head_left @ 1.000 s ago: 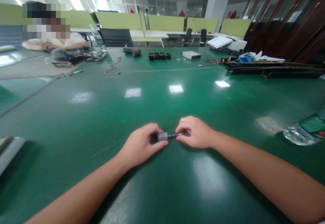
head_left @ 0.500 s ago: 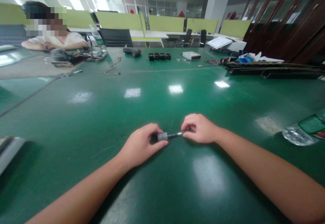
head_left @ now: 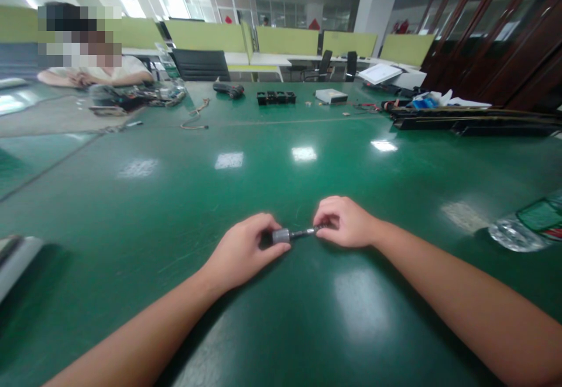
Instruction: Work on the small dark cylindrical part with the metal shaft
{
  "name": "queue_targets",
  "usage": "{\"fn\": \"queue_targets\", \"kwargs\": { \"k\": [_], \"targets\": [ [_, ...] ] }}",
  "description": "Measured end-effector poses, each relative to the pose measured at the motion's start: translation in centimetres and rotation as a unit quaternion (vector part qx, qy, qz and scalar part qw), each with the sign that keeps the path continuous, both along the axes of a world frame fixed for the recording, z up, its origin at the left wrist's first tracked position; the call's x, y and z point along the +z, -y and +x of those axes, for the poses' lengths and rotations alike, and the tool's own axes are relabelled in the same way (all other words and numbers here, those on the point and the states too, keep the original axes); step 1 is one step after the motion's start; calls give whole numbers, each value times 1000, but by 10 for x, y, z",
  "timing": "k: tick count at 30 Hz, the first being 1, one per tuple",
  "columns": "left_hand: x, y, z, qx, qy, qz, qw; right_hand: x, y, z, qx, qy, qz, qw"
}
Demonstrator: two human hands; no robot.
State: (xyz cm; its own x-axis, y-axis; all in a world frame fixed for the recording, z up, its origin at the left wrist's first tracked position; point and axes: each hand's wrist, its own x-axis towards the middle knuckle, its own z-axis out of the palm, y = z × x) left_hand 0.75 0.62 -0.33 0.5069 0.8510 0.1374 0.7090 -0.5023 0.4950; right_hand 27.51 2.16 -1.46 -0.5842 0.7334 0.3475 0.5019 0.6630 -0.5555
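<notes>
What looks like a short screwdriver (head_left: 281,236) lies level just over the green table, with a thick grey handle and a thin dark shaft that turns silvery towards its right end. Thumb and fingers of my left hand (head_left: 246,249) are closed around the handle, whose left end is hidden in the palm. At the other end, my right hand (head_left: 346,223) pinches the tip between thumb and fingers. A small dark piece shows there between the fingertips, too small to make out.
A plastic bottle (head_left: 527,226) lies at the right; a grey-edged object (head_left: 20,264) sits at the left edge. Across the green table (head_left: 263,176) are black connected parts (head_left: 276,98), a white box (head_left: 331,96), a cable (head_left: 193,120) and long black strips (head_left: 474,122). A person (head_left: 100,71) sits far left.
</notes>
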Motion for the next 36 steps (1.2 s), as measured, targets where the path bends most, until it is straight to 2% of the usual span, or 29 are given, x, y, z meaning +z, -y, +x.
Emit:
{"fn": "queue_targets", "kwargs": {
  "k": [9, 13, 15, 36],
  "targets": [
    [-2, -1, 1, 4, -4, 5, 1000, -6, 3, -15, 18, -26, 1, 1000],
    [-2, -1, 1, 6, -4, 10, 1000, -7, 9, -21, 13, -81, -101, 991],
    [-2, -1, 0, 6, -5, 9, 1000, -7, 10, -21, 3, -97, -125, 987],
    [-3, -1, 0, -1, -5, 8, 1000, -9, 7, -25, 27, 1, -2, 1000]
  ]
}}
